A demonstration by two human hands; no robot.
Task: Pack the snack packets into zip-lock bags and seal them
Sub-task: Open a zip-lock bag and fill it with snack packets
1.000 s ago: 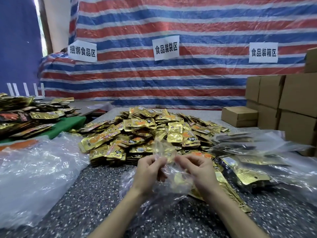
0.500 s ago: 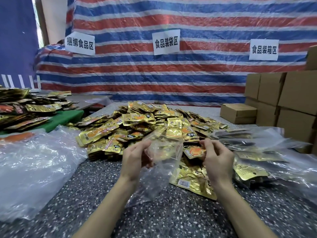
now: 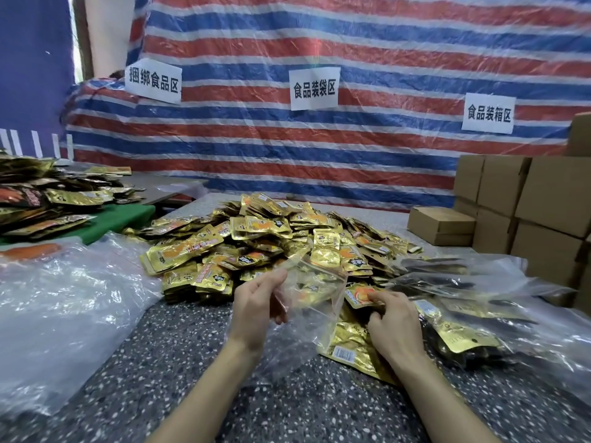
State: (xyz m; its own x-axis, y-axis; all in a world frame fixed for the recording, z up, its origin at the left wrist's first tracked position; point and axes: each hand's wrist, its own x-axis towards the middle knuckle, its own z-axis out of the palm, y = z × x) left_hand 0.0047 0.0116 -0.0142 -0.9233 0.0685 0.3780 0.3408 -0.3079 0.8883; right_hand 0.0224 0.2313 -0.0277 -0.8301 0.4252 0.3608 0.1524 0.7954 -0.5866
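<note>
Loading step: left hand (image 3: pixel 259 303) pinches open zip-lock bag (image 3: pixel 315 292) above tabletop (image 3: pixel 192 362); right hand (image 3: pixel 395 318) grips snack packet (image 3: pixel 359 295) just beside bag mouth. Next likely: slide packet inside, mouth held wide.

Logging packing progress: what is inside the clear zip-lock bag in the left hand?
Nothing clearly inside the zip-lock bag; gold shapes showing through it seem to be the packet pile behind. Its crumpled lower part hides whether anything sits there.

Gold packets (image 3: pixel 256 238), speckled grey table (image 3: pixel 198 346), red-blue striped tarp (image 3: pixel 319 148).
</note>
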